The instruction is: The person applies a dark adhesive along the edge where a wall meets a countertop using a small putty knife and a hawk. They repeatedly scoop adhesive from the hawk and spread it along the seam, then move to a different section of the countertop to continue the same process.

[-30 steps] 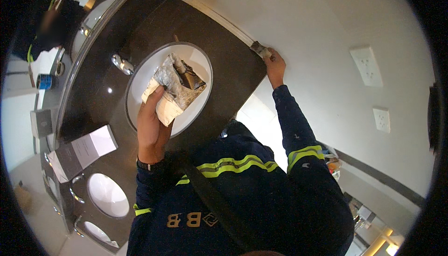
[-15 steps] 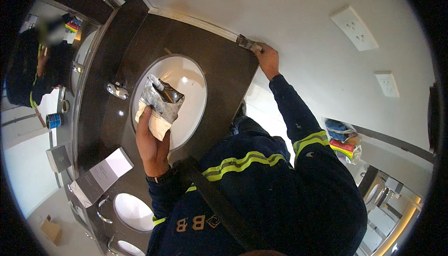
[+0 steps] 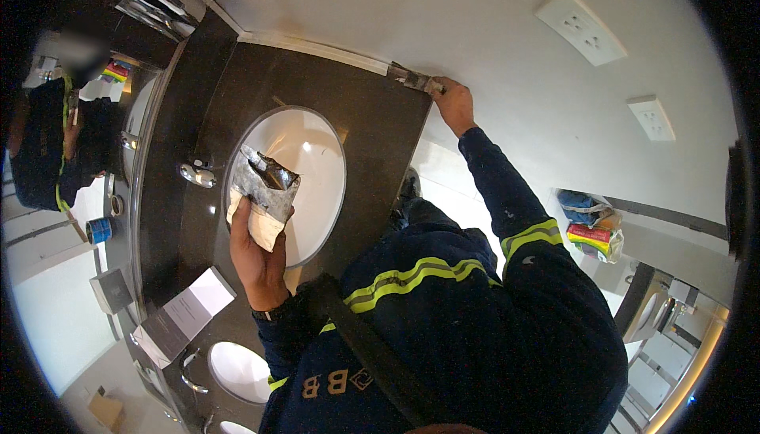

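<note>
My left hand is closed around the cream lower part of an opened pouch. Grey smears cover the pouch, and its torn top shows a dark, shiny inside. It is held above the white oval sink basin. At the far side, my right hand grips a putty knife smeared with grey. The blade lies along the joint where the dark countertop meets the pale wall, close to the counter's corner. A whitish strip runs along that joint to the left of the blade.
A chrome faucet stands left of the basin. A grey and white box lies on the counter beside a second basin. Two white wall outlets are at upper right. Bags of supplies sit at right. A mirror lines the left side.
The putty knife has shifted slightly left along the joint with my right hand. My left hand and the pouch are a little lower in view. The whole view has shifted slightly.
</note>
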